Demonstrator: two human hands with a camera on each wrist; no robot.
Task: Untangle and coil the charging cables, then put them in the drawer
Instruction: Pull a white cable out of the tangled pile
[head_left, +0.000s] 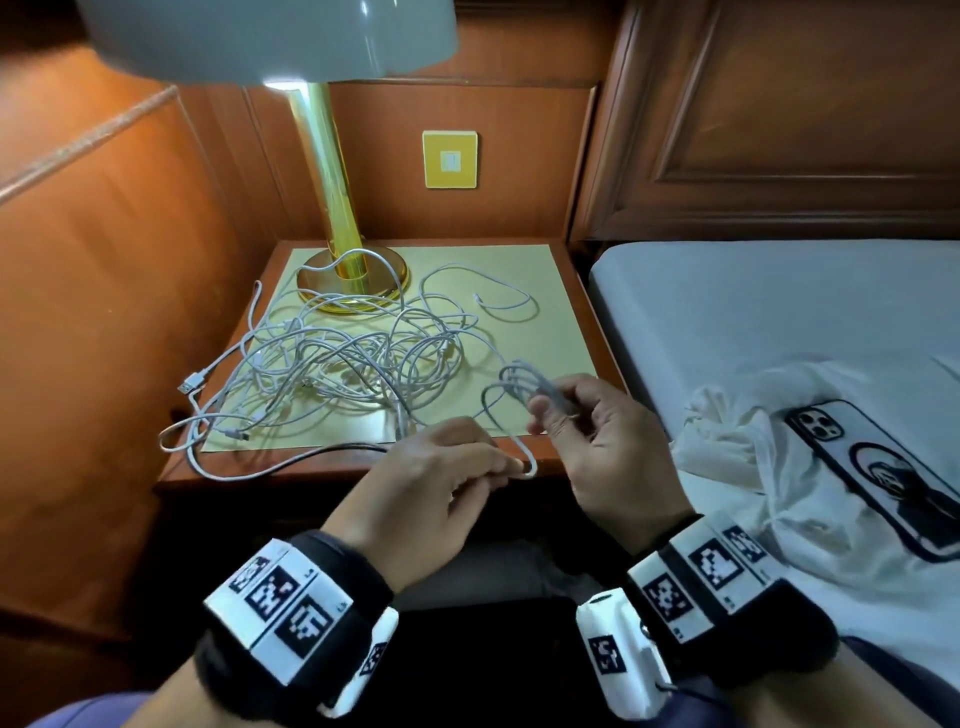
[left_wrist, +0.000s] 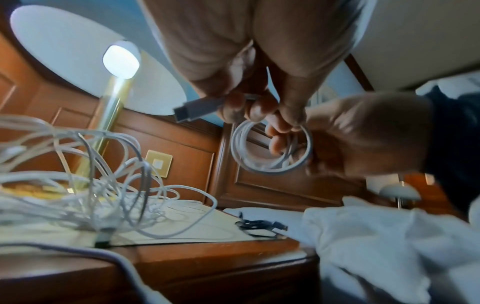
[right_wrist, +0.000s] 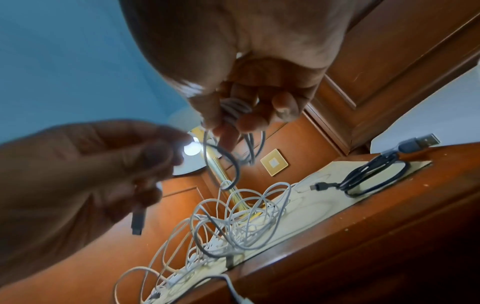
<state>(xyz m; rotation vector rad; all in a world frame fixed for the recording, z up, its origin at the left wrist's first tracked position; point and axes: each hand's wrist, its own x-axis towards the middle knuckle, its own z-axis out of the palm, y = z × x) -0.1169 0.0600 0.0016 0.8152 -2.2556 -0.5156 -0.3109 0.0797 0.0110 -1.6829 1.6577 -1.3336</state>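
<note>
A tangle of white charging cables (head_left: 337, 358) lies on the wooden nightstand (head_left: 582, 291), spilling over its left front corner. My right hand (head_left: 550, 410) holds a small coil of white cable (head_left: 519, 384) above the front edge; in the left wrist view the coil (left_wrist: 270, 148) is a tidy ring round those fingers. My left hand (head_left: 511, 467) pinches the free tail of this cable, whose plug (left_wrist: 197, 109) sticks out past the fingertips. A black coiled cable (right_wrist: 371, 176) rests on the nightstand's right side, hidden behind my right hand in the head view. No drawer shows.
A brass lamp (head_left: 337, 208) stands at the back left of the nightstand, its base (head_left: 353, 280) among the cables. A bed (head_left: 779, 312) with crumpled white cloth (head_left: 753, 467) and a phone (head_left: 878, 467) is on the right. Wood panelling closes in the left and the back.
</note>
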